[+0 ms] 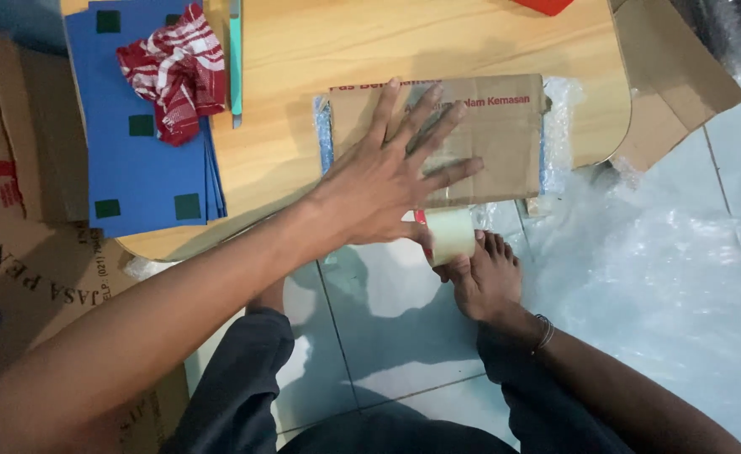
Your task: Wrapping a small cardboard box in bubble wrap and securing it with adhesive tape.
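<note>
Now left hand (387, 181) spread flat, grip wide, pressing cardboard parcel (488, 134) on wooden tabletop (303, 84), right hand (484, 277) grip holding tape roll (452, 235) at parcel's edge

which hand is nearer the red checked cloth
Left. The left hand lies flat on the cardboard parcel, right of the cloth. The right hand holds the tape roll, lower and farther away.

Low wooden table (303, 134) on pale tiled floor (387, 336).
</note>
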